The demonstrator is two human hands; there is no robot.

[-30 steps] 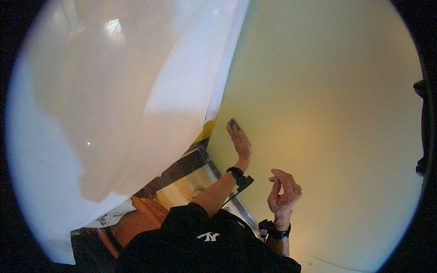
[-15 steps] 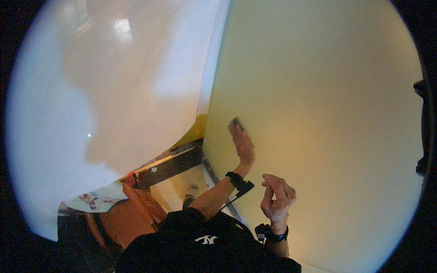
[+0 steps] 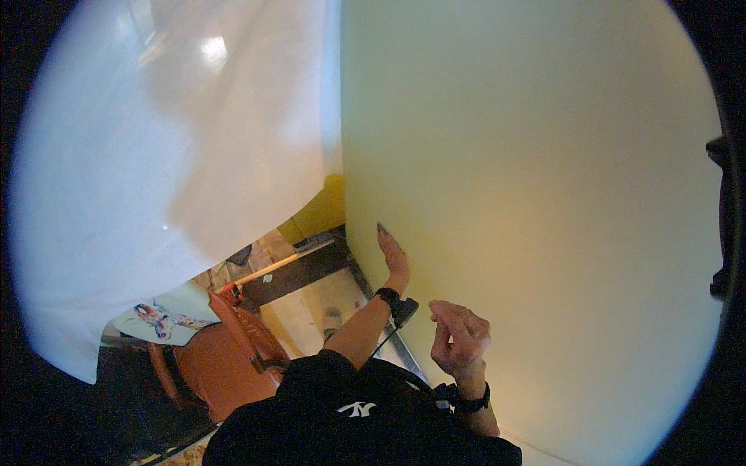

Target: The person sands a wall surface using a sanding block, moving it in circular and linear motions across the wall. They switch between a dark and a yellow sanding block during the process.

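My left hand [image 3: 395, 260] lies along the pale yellow-green wall panel [image 3: 528, 194], close to its left edge. A small dark flat pad [image 3: 381, 228] shows at its fingertips, mostly hidden under the hand, so its exact kind is unclear. My right hand [image 3: 461, 338] is held up in front of the same panel, lower and to the right. Its fingers are bent and drawn together in a pinch, and whatever may be between them is too small to see. Dark bands with small devices are strapped to both wrists.
A translucent plastic sheet [image 3: 241, 155] hangs on the left. Below it stand a reddish-brown chair [image 3: 221, 373] and a sheet with a colourful animal picture [image 3: 167, 314]. A yellow surface [image 3: 318, 213] shows behind the sheet's edge, above a dark ledge [image 3: 299, 272].
My left hand has slid down and left along the panel with the dark pad. My right hand shifts slightly left, still pinched. The view has turned a little.
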